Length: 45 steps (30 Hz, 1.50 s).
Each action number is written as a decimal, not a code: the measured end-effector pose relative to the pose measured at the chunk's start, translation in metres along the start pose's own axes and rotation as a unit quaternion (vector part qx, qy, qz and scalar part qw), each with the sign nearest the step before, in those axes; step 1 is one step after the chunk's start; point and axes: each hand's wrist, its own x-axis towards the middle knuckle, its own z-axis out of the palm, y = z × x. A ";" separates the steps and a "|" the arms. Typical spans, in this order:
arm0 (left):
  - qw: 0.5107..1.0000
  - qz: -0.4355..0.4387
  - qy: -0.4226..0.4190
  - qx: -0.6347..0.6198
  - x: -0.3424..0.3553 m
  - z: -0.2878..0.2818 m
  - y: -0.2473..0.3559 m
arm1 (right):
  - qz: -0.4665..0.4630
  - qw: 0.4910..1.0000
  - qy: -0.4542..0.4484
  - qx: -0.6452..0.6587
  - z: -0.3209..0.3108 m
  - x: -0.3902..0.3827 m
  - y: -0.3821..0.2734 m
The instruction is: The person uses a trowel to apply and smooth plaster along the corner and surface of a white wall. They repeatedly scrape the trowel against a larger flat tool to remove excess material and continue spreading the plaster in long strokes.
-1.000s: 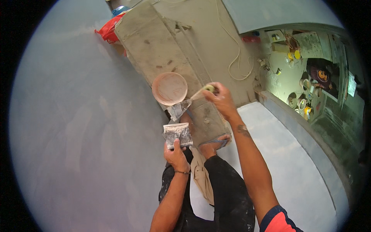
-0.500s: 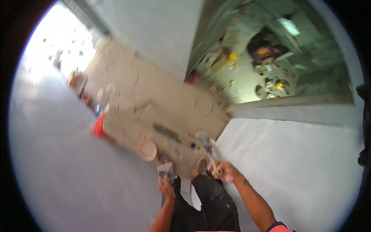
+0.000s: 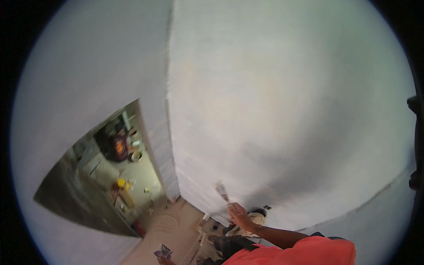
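Note:
My right hand (image 3: pixel 240 217) reaches up toward the pale wall (image 3: pixel 274 115), closed round a putty knife (image 3: pixel 222 191). Its blade points up and to the left, with whitish stuff at the tip; whether it touches the wall I cannot tell. Low at the bottom edge, my left hand (image 3: pixel 165 260) is partly cut off by the picture. It grips a broad flat blade (image 3: pixel 162 251) that looks dark and shiny with a pale edge.
At the left, a doorway opens onto a room with what looks like a crouching person in dark maroon (image 3: pixel 119 148), a bucket (image 3: pixel 136 156) and a yellow-topped container (image 3: pixel 121 183). A cream bundle (image 3: pixel 252 224) lies beyond my right forearm. Clutter covers the floor (image 3: pixel 170 225) by my legs.
My view has swung right and up from the passage floor to the wall. My right hand has risen with the putty knife toward the wall; the left still grips its broad blade.

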 end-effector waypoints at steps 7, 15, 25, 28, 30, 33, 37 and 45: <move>0.971 -0.030 -0.235 0.003 0.024 0.124 0.054 | -0.061 0.931 0.359 0.025 -0.059 -0.126 0.020; 0.702 0.175 -0.679 0.125 -0.246 0.271 0.243 | -0.104 0.837 0.464 0.272 -0.016 -0.227 -0.048; 0.527 0.559 -0.633 -0.096 -0.551 0.472 0.433 | -0.342 0.809 0.408 0.248 -0.083 -0.254 -0.235; 0.572 0.444 -0.682 -0.105 -0.607 0.522 0.455 | -0.375 0.813 0.420 0.152 -0.105 -0.248 -0.286; 0.585 0.451 -0.666 -0.099 -0.632 0.550 0.466 | -0.392 0.806 0.437 0.068 -0.121 -0.238 -0.313; 0.554 0.566 -0.575 -0.205 -0.663 0.588 0.487 | -0.395 0.803 0.446 0.000 -0.154 -0.226 -0.339; 0.493 0.609 -0.582 -0.218 -0.687 0.630 0.503 | -0.364 0.757 0.521 -0.152 -0.206 -0.203 -0.363; 0.464 0.781 -0.299 -0.293 -0.690 0.674 0.491 | -0.350 0.590 0.609 -0.399 -0.246 -0.164 -0.375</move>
